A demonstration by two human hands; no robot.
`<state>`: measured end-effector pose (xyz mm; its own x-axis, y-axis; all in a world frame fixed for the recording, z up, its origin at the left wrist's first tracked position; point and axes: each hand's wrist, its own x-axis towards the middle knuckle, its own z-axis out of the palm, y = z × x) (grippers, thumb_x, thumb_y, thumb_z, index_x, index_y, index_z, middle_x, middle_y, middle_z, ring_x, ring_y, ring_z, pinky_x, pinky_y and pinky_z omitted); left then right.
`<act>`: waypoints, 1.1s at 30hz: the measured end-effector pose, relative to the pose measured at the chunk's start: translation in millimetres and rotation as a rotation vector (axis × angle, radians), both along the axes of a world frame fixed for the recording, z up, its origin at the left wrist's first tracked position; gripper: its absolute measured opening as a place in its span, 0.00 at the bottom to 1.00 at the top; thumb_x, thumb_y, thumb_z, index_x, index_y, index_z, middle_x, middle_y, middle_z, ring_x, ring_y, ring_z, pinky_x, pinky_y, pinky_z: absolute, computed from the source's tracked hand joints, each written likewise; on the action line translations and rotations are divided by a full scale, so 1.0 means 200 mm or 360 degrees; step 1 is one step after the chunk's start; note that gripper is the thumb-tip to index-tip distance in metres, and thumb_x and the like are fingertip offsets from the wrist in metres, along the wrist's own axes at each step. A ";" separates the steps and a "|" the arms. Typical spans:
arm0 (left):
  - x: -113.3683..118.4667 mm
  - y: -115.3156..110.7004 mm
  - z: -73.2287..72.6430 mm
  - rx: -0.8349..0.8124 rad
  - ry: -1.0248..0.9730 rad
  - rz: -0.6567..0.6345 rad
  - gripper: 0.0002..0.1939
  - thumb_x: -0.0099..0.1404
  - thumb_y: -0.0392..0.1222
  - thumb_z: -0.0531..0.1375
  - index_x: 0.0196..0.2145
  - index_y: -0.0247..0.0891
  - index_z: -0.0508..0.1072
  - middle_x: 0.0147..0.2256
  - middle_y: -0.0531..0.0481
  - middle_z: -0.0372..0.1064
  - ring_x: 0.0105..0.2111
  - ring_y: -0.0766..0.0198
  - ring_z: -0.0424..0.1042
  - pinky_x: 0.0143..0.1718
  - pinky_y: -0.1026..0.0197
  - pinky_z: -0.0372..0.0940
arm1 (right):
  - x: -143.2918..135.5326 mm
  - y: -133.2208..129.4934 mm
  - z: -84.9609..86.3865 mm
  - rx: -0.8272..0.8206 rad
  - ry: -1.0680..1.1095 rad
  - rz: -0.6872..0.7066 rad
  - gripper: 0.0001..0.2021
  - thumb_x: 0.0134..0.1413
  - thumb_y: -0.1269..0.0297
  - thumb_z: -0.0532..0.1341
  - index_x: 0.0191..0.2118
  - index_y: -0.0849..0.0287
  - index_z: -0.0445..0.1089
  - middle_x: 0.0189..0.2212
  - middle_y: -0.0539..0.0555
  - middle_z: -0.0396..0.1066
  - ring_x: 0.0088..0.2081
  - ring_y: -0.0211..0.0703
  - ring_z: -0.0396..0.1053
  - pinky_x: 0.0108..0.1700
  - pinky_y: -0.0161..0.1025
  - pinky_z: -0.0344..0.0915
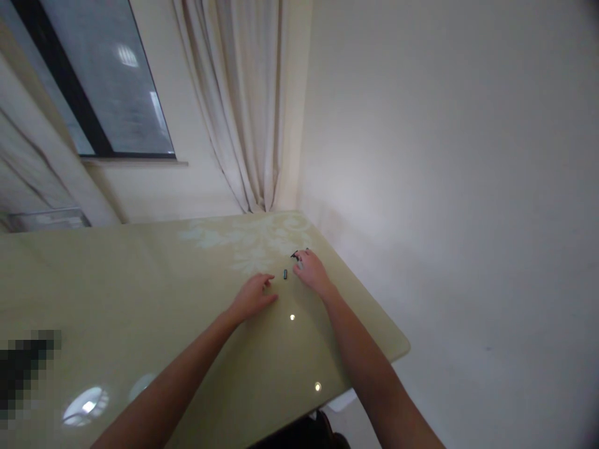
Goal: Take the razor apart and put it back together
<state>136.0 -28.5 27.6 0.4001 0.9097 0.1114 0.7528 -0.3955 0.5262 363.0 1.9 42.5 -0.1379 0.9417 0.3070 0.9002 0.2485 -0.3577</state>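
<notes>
Left hand (251, 298) open and empty, small dark piece (285, 274) on the table (243, 374) between both hands so either can reach, right hand (311, 270) at another dark bit (294, 255), can't tell if gripped

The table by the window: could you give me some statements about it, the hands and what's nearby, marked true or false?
1. A small dark piece lies on the table between the left hand and the right hand. True.
2. The left hand grips that piece. False: it is open and apart from it.
3. A dark object shows at the right hand's fingers. True.
4. The table is dull black. False: it is pale and glossy.
</notes>
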 end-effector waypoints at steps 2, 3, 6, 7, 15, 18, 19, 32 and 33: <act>0.08 0.10 0.00 -0.0005 0.0040 0.0048 0.32 0.60 0.44 0.67 0.61 0.35 0.72 0.50 0.39 0.75 0.48 0.53 0.74 0.52 0.56 0.65 | 0.02 0.00 -0.01 -0.0005 -0.0018 -0.0114 0.14 0.64 0.68 0.61 0.53 0.58 0.73 0.49 0.61 0.72 0.50 0.49 0.70 0.55 0.42 0.63; 0.12 0.14 0.00 -0.0008 0.0060 0.0073 0.32 0.60 0.44 0.67 0.62 0.36 0.72 0.51 0.39 0.75 0.50 0.52 0.74 0.54 0.56 0.64 | 0.03 0.00 -0.01 -0.0010 -0.0025 -0.0154 0.13 0.64 0.68 0.60 0.53 0.59 0.73 0.49 0.62 0.72 0.51 0.50 0.70 0.55 0.42 0.63; 0.20 0.21 -0.01 -0.0027 0.0116 0.0143 0.27 0.63 0.45 0.66 0.60 0.42 0.75 0.53 0.39 0.74 0.54 0.50 0.72 0.56 0.53 0.63 | 0.02 -0.01 -0.04 -0.0053 -0.0038 -0.0237 0.13 0.66 0.66 0.60 0.54 0.59 0.72 0.52 0.64 0.71 0.51 0.53 0.70 0.54 0.44 0.64; 0.22 0.22 -0.01 -0.0033 0.0131 0.0163 0.25 0.64 0.45 0.65 0.58 0.43 0.76 0.54 0.39 0.73 0.55 0.49 0.71 0.56 0.52 0.63 | 0.01 -0.01 -0.04 -0.0075 -0.0046 -0.0251 0.13 0.67 0.65 0.60 0.54 0.58 0.72 0.52 0.64 0.71 0.52 0.53 0.71 0.54 0.44 0.65; -0.01 0.18 -0.01 -0.0021 0.0200 0.0311 0.18 0.69 0.45 0.59 0.54 0.44 0.77 0.57 0.41 0.72 0.60 0.48 0.67 0.57 0.50 0.61 | -0.04 -0.02 -0.07 -0.0157 -0.0137 -0.0234 0.13 0.66 0.72 0.57 0.53 0.60 0.71 0.48 0.65 0.74 0.50 0.55 0.73 0.51 0.45 0.66; -0.36 0.13 0.03 -0.0050 0.0250 0.0575 0.20 0.72 0.49 0.55 0.56 0.44 0.77 0.58 0.39 0.72 0.59 0.42 0.68 0.56 0.43 0.62 | -0.05 -0.01 -0.08 -0.0161 -0.0123 -0.0233 0.15 0.65 0.74 0.57 0.54 0.60 0.71 0.49 0.64 0.74 0.49 0.54 0.73 0.52 0.45 0.66; -0.49 0.11 0.04 -0.0060 0.0269 0.0672 0.21 0.72 0.50 0.53 0.56 0.43 0.77 0.57 0.37 0.72 0.59 0.40 0.68 0.55 0.41 0.62 | -0.05 -0.01 -0.08 -0.0159 -0.0120 -0.0230 0.15 0.65 0.74 0.57 0.54 0.59 0.71 0.48 0.64 0.74 0.49 0.53 0.73 0.52 0.45 0.66; -0.90 0.01 -0.01 -0.0055 0.0141 0.0776 0.21 0.66 0.52 0.60 0.53 0.45 0.80 0.50 0.42 0.79 0.54 0.44 0.73 0.51 0.47 0.65 | -0.21 -0.11 -0.01 -0.0038 0.0250 0.0103 0.13 0.67 0.75 0.57 0.52 0.59 0.74 0.46 0.58 0.72 0.43 0.42 0.72 0.51 0.39 0.67; -0.92 0.02 -0.02 -0.0067 0.0098 0.0774 0.21 0.65 0.53 0.61 0.52 0.45 0.80 0.48 0.43 0.79 0.52 0.46 0.75 0.49 0.50 0.66 | -0.27 -0.12 0.00 -0.0014 0.0319 0.0237 0.13 0.67 0.74 0.57 0.52 0.59 0.74 0.46 0.58 0.71 0.42 0.41 0.72 0.50 0.38 0.68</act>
